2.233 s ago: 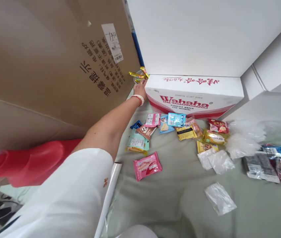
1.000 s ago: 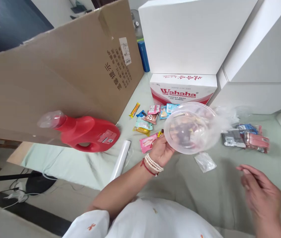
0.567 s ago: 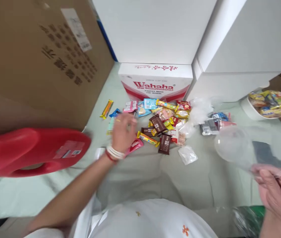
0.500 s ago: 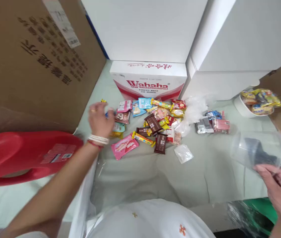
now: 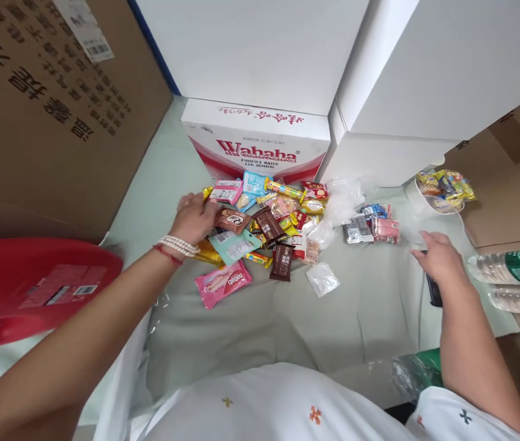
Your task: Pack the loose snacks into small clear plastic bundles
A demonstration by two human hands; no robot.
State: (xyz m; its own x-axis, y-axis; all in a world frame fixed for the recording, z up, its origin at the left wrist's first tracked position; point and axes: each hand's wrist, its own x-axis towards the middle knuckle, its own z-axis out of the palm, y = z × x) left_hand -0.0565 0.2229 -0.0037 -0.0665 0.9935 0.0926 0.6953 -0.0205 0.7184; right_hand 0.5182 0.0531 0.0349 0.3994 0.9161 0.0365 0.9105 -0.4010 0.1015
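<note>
Green-cloth counter (image 5: 310,331) under everything. Big brown carton (image 5: 25,165) at left, tall white box (image 5: 260,49) at back, Wahaha box (image 5: 260,144) upright in front of it. Red jug (image 5: 34,282) lies along the carton, partly out of view.

Loose heap of snack packets (image 5: 269,225) sits just in front of the Wahaha box, immediately right of the left hand (image 5: 194,218), well apart from the right hand (image 5: 441,260). White bowl (image 5: 418,197) stands back right, beyond the right hand, filled above its rim with yellow-wrapped snacks (image 5: 446,187). Two clear bottles with liquid-like shine (image 5: 512,266) lie right of that hand.

Left hand: fingers curled, narrow, at the heap's left edge against the brown packet (image 5: 232,220); firm grip or mere contact, cannot tell. Right hand: fingers bunched, palm down, over a dark object (image 5: 433,289); cannot tell if it holds anything.

Smaller items: pink nabati packet (image 5: 223,283) near side of heap, mint packet (image 5: 236,245) between it and the brown one, white sachet (image 5: 323,280) just off the heap.
</note>
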